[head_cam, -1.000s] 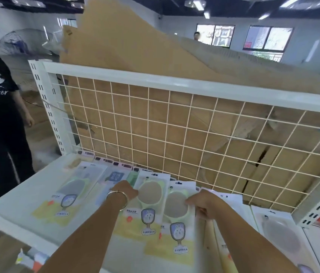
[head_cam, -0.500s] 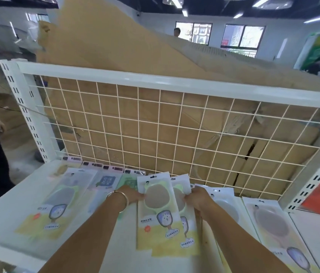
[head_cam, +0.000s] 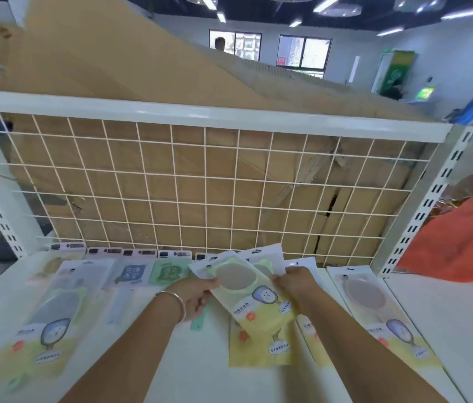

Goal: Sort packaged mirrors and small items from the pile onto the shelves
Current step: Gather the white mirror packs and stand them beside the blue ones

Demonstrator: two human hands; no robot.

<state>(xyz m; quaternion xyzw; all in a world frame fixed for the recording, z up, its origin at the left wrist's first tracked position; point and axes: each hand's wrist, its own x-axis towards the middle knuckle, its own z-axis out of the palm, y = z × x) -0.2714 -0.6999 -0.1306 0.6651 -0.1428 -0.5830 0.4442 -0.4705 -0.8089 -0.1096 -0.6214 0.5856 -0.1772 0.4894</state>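
Both hands are pinching one mirror pack (head_cam: 238, 277): left hand (head_cam: 197, 295) at its nine o'clock edge, right hand (head_cam: 293, 282) at three o'clock. It is lying askew over a second pack (head_cam: 258, 347).

Bare forearms, silver bangle (head_cam: 174, 301)

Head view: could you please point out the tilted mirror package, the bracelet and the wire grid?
tilted mirror package (head_cam: 236, 277), head view, round mirror face
bracelet (head_cam: 182, 305), head view, band over the wrist
wire grid (head_cam: 204, 184), head view, central vertical wire

Mirror packs (head_cam: 375, 312) in row on shelf (head_cam: 200, 362); tilted pack (head_cam: 238, 276) atop another mid-row; wire grid (head_cam: 188, 187), then cardboard (head_cam: 113, 68), behind.
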